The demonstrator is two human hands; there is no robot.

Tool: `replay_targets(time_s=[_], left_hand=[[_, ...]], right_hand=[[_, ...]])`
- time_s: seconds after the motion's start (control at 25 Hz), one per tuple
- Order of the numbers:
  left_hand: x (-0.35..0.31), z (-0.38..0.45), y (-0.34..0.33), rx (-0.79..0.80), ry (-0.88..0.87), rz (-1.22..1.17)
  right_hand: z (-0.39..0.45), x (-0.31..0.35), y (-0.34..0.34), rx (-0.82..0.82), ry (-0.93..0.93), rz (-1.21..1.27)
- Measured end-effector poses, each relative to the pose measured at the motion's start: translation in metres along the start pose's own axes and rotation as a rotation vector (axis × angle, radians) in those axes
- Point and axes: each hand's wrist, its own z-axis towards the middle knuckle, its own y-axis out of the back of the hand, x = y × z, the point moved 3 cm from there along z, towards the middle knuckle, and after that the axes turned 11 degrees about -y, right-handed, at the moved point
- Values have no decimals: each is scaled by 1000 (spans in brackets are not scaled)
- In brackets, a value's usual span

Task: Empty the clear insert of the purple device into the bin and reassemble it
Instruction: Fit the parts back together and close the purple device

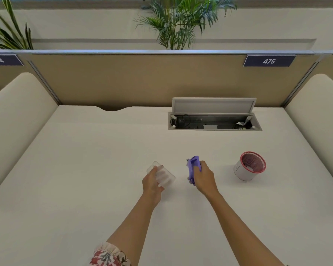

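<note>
Purple device (193, 169) is sitting in the right hand (203, 176), whose fingers are wrapping around it from the right, holding it just above the white desk (85, 169). Its long axis is running roughly away from the person, tilting slightly left at the far end. Well apart to its left, the clear insert (161, 174) is being gripped by the left hand (152, 182), with the fingers showing through the plastic; the insert is lying slantwise, its far end pointing up and left. To the right of the device, a white bin (248, 167) with a red rim is leaning toward the person, its mouth open, with nothing lying between it and the device. Farther back, an open cable hatch (213, 120) is showing sockets and cords. Whether the insert is holding anything is hard to make out. A floral sleeve (108, 255) is being cut off at the bottom edge.
</note>
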Motion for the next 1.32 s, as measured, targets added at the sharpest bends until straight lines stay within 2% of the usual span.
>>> replay_targets(time_s=[0.16,0.28,0.36,0.52,0.96,1.16,1.32], left_hand=[[1,-10,-15,142,7,-25],[5,-15,-24,245,130,-29],[7,-17,-26,275,210,-26],[9,-23,-27,294,231,17],[12,-34,-21,381,299,117],[13,-41,-24,396,282,81],[13,-42,-23,394,249,93]], right_hand=[[-16,20,-4,129,17,120],[-23,24,-10,169,33,124],[-28,24,-12,197,48,121],[-37,23,-16,238,96,128],[-46,10,-17,161,200,66],[-56,4,-18,-6,324,93],[-59,2,-17,-78,374,77]])
